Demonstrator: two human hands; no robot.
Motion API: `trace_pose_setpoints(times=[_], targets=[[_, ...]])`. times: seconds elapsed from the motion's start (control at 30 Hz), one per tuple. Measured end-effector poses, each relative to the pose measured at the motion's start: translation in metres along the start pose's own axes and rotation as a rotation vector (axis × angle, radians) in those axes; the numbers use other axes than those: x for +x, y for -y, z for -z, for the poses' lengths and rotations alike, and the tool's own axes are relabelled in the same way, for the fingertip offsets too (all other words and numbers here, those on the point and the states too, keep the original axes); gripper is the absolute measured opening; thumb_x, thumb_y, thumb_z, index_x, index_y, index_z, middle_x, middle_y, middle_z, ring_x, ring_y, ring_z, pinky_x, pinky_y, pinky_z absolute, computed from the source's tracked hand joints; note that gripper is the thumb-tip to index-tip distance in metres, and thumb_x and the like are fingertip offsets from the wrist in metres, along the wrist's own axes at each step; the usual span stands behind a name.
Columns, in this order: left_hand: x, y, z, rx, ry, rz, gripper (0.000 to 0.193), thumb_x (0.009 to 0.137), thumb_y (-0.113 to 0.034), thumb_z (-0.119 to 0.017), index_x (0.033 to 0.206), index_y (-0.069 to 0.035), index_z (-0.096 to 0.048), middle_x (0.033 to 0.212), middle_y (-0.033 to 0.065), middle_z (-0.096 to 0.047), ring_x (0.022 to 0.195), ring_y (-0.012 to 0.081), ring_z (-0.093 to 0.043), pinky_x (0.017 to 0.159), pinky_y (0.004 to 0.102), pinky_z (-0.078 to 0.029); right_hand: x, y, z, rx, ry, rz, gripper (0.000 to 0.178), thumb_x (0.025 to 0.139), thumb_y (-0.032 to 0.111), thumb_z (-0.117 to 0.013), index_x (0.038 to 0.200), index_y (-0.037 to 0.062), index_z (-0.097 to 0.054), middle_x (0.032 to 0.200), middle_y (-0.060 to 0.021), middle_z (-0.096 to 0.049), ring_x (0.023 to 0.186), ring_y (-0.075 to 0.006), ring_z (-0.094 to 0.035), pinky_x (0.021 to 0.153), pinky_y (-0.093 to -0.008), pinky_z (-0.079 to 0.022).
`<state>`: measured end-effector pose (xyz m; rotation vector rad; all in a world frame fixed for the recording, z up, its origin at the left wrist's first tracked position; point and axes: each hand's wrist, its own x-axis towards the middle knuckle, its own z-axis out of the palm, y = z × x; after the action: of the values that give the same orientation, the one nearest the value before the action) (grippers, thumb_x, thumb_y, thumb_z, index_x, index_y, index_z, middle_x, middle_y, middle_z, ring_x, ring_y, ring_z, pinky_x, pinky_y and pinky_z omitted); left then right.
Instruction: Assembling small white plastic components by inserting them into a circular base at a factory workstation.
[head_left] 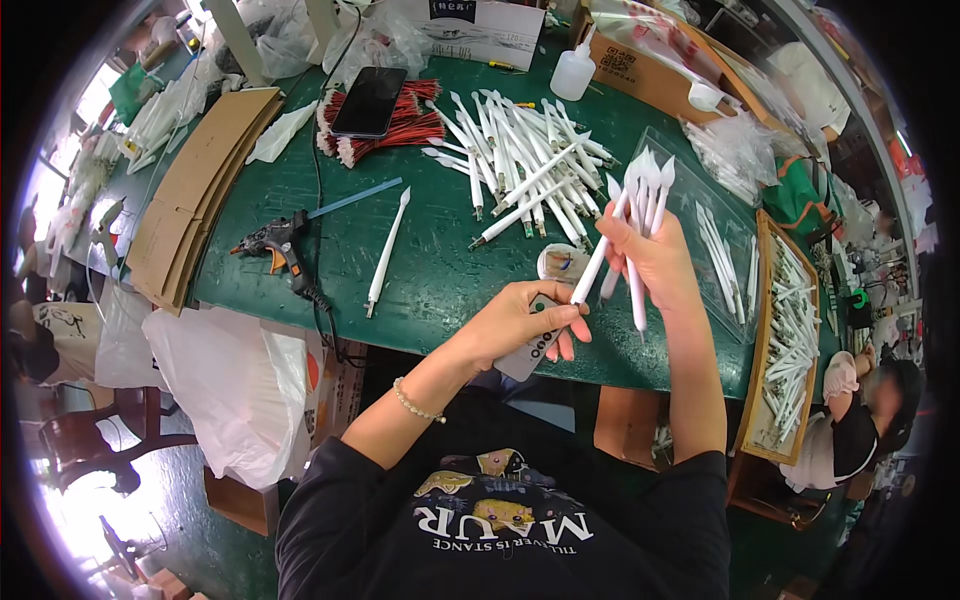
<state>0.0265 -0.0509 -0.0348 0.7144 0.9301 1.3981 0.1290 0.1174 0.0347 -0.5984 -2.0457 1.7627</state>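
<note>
My right hand (655, 262) is closed round a bunch of white flame-tipped sticks (652, 185), their pointed tips upward. One white stick (592, 268) slants down from that bunch, and the fingertips of my left hand (535, 325) pinch its lower end. Under my left hand is a grey remote control (517, 362) with dark round buttons, partly hidden; whether the hand also grips it I cannot tell. Just beyond my hands stands a small round container (562, 263), its contents too small to make out. A large pile of similar sticks (525, 160) lies farther back.
A single stick (390, 250) and a glue gun (280, 248) with its cord lie left. Behind are a phone (370, 102) on red wire bundles (415, 125) and a squeeze bottle (572, 72). A wooden tray (753, 400) of thin pieces stands right, near another person (850, 430).
</note>
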Motion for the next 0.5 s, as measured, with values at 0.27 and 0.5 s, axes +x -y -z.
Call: trace_pose_setpoints(times=[0.27,0.5], targets=[[0.0,0.009,0.004,0.014,-0.203,-0.122,0.037,0.096,-0.019,-0.054,0.124,0.002,-0.043,0.098,0.015,-0.063,0.072,0.0155,-0.063,0.063,0.0251,-0.051,-0.004,-0.004,0.009,-0.094,-0.311,0.169,0.028,0.087,0.027,-0.071,0.086,0.0035,-0.056,0.059,0.0001,-0.052,0.046,-0.0064,-0.046,0.041,-0.021,-0.033],[0.002,0.012,0.003,-0.118,-0.381,-0.173,0.034,0.092,-0.006,-0.049,0.122,0.003,-0.038,0.1,0.0136,-0.058,0.076,0.0165,-0.062,0.066,0.0274,-0.052,-0.005,-0.015,-0.012,-0.177,-0.39,0.19,0.025,0.087,0.022,-0.072,0.087,0.0025,-0.056,0.061,0.0009,-0.051,0.05,-0.0059,-0.048,0.045,-0.0208,-0.036]])
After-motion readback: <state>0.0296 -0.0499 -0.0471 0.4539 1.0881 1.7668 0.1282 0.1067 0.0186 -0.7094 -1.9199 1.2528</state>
